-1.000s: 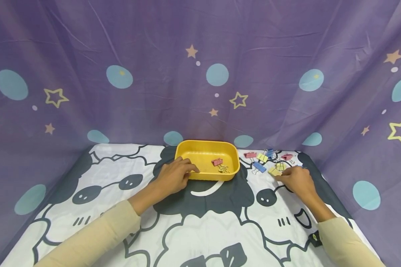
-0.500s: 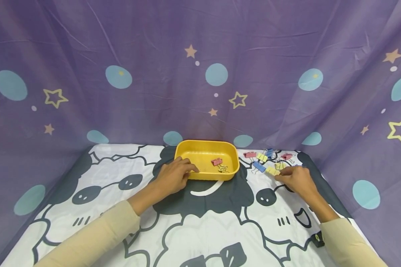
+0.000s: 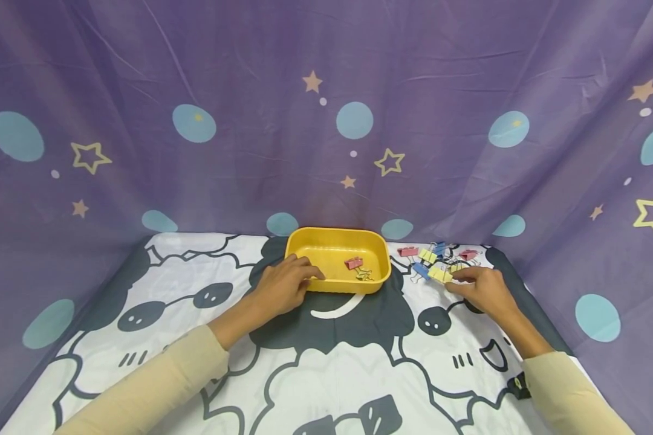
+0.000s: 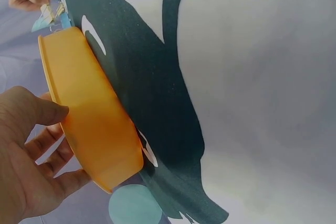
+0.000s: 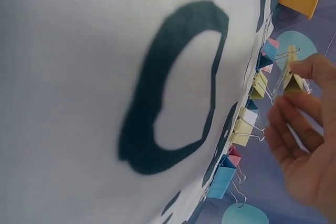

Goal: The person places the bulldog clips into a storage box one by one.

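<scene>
In the head view, my left hand (image 3: 285, 285) grips the front left rim of a yellow plastic tray (image 3: 344, 287); the left wrist view has the thumb against the outer wall and fingers over the edge. My right hand (image 3: 485, 292) pinches a yellow binder clip (image 3: 439, 275) between thumb and index finger, raised off the cloth in the right wrist view. Around it lie a blue binder clip (image 3: 420, 270), pink binder clips (image 3: 408, 252) and other yellow binder clips (image 3: 427, 256). Inside the tray are a pink binder clip (image 3: 354, 263) and a yellow binder clip (image 3: 364, 275).
A white and dark cloth (image 3: 337, 374) with printed sheep covers the table. Behind it and along both sides hangs a purple curtain (image 3: 261, 181) with stars and dots. More clips, including another blue binder clip (image 3: 439, 249), lie close to the curtain at the back right.
The yellow binder clip in my right hand has come up from the pile and shifted slightly left. My left hand and the tray stay where they were.
</scene>
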Available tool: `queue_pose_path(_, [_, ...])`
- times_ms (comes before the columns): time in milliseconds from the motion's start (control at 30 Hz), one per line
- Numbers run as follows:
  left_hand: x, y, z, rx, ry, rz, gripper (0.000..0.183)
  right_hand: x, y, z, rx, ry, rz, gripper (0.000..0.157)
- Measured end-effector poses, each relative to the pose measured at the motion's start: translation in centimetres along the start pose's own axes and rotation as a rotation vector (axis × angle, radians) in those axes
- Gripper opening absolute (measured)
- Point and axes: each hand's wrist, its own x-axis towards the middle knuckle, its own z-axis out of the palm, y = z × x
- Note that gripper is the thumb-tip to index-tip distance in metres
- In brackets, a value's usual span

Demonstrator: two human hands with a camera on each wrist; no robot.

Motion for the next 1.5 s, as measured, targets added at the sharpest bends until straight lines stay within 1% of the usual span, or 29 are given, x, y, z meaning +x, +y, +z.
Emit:
queue_pose_path(133, [0.0, 0.1, -0.1, 0.001, 0.003, 0.002, 0.034, 0.2, 0.0, 0.2, -0.007, 0.057, -0.092, 0.03])
queue_pose_path(267, [0.0, 0.1, -0.1, 0.003, 0.001, 0.002, 0.034, 0.4, -0.2, 0.3, -0.003, 0.104, -0.147, 0.028])
queue_pose_path(367, [0.0, 0.1, -0.1, 0.0, -0.002, 0.001, 0.034, 0.4, -0.4, 0.3, -0.002, 0.122, -0.162, 0.027])
queue_pose_path(567, [-0.1, 0.0, -0.1, 0.007, -0.006, 0.001, 0.034, 0.5, -0.7, 0.3, 0.0, 0.133, -0.187, 0.025])
queue_pose_path(767, [-0.2, 0.0, -0.2, 0.01, -0.007, 0.009, 0.033, 0.7, -1.5, 0.3, 0.012, 0.173, -0.248, 0.024])
queue_pose_path(967, [-0.1, -0.2, -0.1, -0.001, 0.004, 0.051, 0.035, 1.0, -2.8, 0.0, 0.054, 0.155, -0.231, 0.024])
queue_pose_path(1033, [-0.2, -0.3, -0.2, -0.006, 0.004, 0.069, 0.037, 1.2, -3.1, 0.1, 0.063, 0.163, -0.232, 0.024])
queue_pose_path(1167, [-0.3, -0.5, -0.3, -0.009, -0.004, 0.093, 0.04, 1.9, -3.5, 0.7, 0.071, 0.205, -0.287, 0.024])
queue_pose_path(1267, [-0.4, -0.5, -0.5, -0.007, -0.014, 0.097, 0.042, 2.3, -3.9, 1.0, 0.077, 0.209, -0.322, 0.022])
queue_pose_path(1333, [-0.4, -0.4, -0.6, -0.006, -0.014, 0.099, 0.043, 2.6, -4.2, 1.1, 0.086, 0.192, -0.319, 0.021])
queue_pose_path(1500, [-0.2, -0.6, -0.6, -0.026, -0.01, 0.099, 0.045, 3.0, -5.4, 1.3, 0.1, 0.121, -0.261, 0.024])
